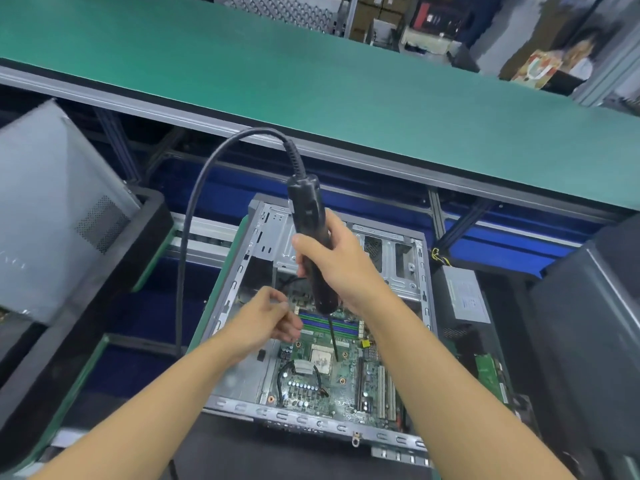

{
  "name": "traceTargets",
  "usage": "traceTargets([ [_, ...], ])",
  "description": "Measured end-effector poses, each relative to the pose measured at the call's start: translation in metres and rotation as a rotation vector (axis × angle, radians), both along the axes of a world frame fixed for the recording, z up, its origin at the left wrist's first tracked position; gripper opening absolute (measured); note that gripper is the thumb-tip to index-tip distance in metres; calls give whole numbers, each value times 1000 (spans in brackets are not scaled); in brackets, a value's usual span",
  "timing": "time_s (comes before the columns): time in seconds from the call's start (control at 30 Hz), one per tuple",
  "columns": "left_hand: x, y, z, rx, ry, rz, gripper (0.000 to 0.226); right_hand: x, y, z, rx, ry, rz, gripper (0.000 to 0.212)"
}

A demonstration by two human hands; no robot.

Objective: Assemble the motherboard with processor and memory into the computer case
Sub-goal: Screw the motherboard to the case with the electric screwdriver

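Computer case: lies open on its side at centre frame, on a green-edged pallet.

Contents of case:
- Motherboard lies flat in the lower half of the case.
- Processor socket sits near the board's centre, metal face up.
- Memory slots, blue and green, lie just above the socket; whether modules are fitted cannot be told.
- White expansion slots stand at the board's right side.
- A black cable loop rests on the board left of the socket.
- Metal drive bays fill the upper part of the case.

Right grip: bare hand, fingers wrapped round the black body of an electric screwdriver, held near upright above the case. Its bit points down over the board, the tip just right of the socket; contact cannot be told. The power cord arcs from the tool's top down the left of the frame.

Left grip: bare hand over the case's left side, fingertips drawn together against the thumb; whether anything is pinched cannot be told.

Surroundings: a grey power supply just right of the case; a grey case panel in a black tray at left; a dark housing at right; a green shelf across the upper frame
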State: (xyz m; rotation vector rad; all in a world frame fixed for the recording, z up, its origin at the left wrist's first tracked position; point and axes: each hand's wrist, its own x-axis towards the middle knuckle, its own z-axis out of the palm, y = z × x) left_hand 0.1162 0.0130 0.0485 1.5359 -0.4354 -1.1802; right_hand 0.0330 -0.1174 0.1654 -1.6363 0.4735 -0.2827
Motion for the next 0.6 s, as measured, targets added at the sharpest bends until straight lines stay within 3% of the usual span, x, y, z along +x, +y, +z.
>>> traceTargets([
  [0.1, -1, 2, -10, 114, -145, -45, 5, 0, 5, 18, -57, -54, -11, 13],
  [0.33, -4, 3, -15, 390, -619, -258, 12, 3, 14, 26, 59, -175, -126, 16],
  [0.47, -4, 0, -10, 515, -642, -503, 14, 2, 12, 19, 77, -188, -123, 18],
  [0.6, -1, -2, -15, 587, -648, -559, 11, -1, 5, 8, 144, -192, -135, 19],
])
